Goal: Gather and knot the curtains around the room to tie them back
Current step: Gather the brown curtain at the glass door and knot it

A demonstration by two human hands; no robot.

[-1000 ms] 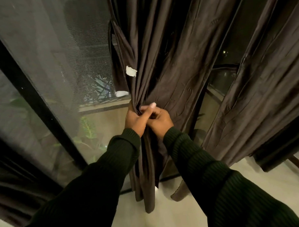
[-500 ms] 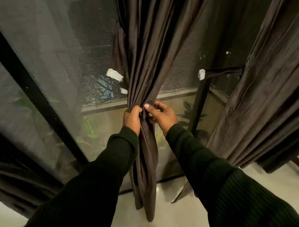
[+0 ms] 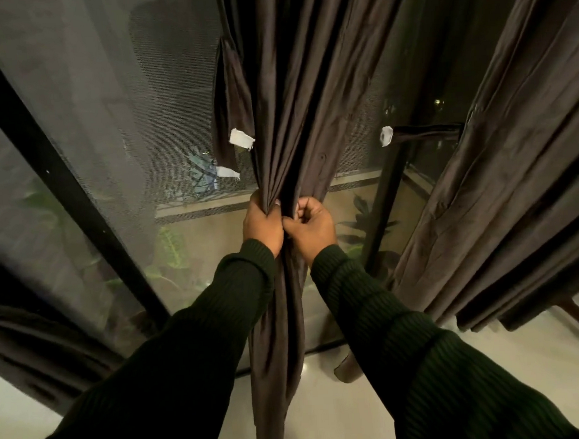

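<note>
Both hands now clamp the middle curtain (image 3: 287,126), bunched tight at window-sill height: left hand (image 3: 261,224) fisted round the folds, right hand (image 3: 311,227) closed in from loose fingers half a second ago, touching the left. Gathering looks done; knot not started. Fingertips buried in fabric, grip detail unclear. The curtain's tail hangs between the sleeves to the floor (image 3: 329,400). Right curtain (image 3: 512,176) hangs loose, top cut off. Behind, white tabs (image 3: 241,141) on the tieback strip; the window screen (image 3: 111,111) is dim.
</note>
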